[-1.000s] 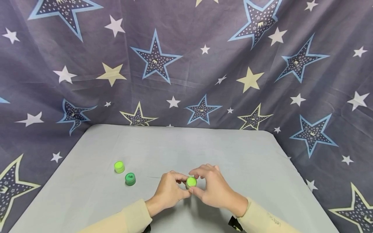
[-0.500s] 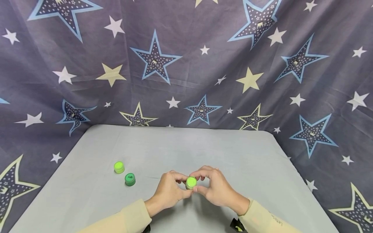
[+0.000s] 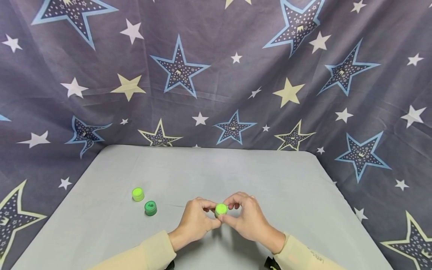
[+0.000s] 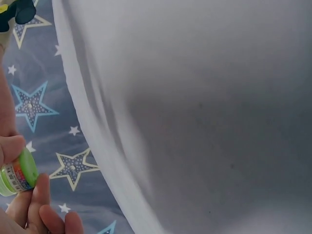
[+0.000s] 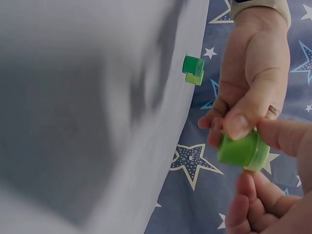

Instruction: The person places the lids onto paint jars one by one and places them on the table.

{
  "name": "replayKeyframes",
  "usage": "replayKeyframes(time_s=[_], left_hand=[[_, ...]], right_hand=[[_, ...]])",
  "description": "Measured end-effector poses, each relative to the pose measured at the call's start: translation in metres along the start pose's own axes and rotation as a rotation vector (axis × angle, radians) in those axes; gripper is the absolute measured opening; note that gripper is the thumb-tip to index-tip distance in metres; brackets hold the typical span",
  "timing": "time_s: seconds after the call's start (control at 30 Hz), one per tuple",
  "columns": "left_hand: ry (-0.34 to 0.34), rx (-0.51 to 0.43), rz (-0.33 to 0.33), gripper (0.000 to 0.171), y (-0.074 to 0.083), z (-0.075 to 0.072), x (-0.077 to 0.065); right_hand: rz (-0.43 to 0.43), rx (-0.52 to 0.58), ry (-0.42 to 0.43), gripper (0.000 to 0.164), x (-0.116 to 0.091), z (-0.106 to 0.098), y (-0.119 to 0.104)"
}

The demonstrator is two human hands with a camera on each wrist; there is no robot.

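A small lime-green lidded tub point(image 3: 221, 209) is held above the grey table, between both hands. My left hand point(image 3: 197, 221) pinches its lower part between thumb and fingers. My right hand point(image 3: 248, 217) holds it near the lid, thumb on the near side and curled fingers on the far side. In the left wrist view the tub point(image 4: 22, 173) shows a printed label with a barcode. In the right wrist view the tub point(image 5: 239, 151) lies tilted between the left thumb and the right hand's fingers. Its contents are hidden.
A second lime-green tub point(image 3: 138, 194) and a dark green tub point(image 3: 150, 208) stand close together on the left of the grey cloth-covered table point(image 3: 270, 180). A dark star-patterned curtain point(image 3: 216, 75) hangs behind the table and along its sides.
My right thumb and fingers have shifted around the tub's lid, away and then back. The left hand has stayed nearly still. The two tubs on the table have not moved.
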State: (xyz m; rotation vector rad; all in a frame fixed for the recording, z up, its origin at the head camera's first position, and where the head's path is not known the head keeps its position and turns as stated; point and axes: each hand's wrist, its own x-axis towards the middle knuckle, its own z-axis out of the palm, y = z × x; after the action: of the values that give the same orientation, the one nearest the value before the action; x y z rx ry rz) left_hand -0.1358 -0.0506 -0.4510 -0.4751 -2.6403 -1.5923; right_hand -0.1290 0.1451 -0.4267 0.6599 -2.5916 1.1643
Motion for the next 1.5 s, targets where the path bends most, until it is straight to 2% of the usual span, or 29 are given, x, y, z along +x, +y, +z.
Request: replayKeyframes(time_s=[0.27, 0.53, 0.67, 0.8, 0.9, 1.0, 1.5], left_hand=[[0.03, 0.01, 0.015, 0.028, -0.001, 0.001, -0.001], [0.029, 0.012, 0.031, 0.027, -0.003, 0.001, 0.0], [0.022, -0.003, 0.048, 0.026, -0.003, 0.0, 0.001], [0.006, -0.021, 0.05, 0.025, -0.004, -0.001, 0.002], [-0.009, -0.025, 0.045, 0.025, -0.004, -0.001, 0.002], [-0.02, -0.026, 0.037, 0.025, -0.003, -0.001, 0.002], [0.004, -0.016, 0.047, 0.026, -0.007, -0.001, 0.001]], right_hand=[[0.019, -0.009, 0.062, 0.033, 0.0, 0.004, -0.002], [0.03, 0.006, 0.057, 0.036, 0.0, 0.004, -0.002], [-0.035, 0.035, 0.03, 0.042, 0.0, -0.001, 0.002], [-0.089, 0.105, -0.041, 0.05, 0.002, -0.006, 0.005], [-0.092, 0.158, -0.099, 0.047, 0.003, -0.007, 0.006], [-0.086, 0.187, -0.121, 0.043, 0.004, -0.006, 0.006], [-0.014, 0.129, 0.005, 0.034, 0.001, 0.004, 0.003]])
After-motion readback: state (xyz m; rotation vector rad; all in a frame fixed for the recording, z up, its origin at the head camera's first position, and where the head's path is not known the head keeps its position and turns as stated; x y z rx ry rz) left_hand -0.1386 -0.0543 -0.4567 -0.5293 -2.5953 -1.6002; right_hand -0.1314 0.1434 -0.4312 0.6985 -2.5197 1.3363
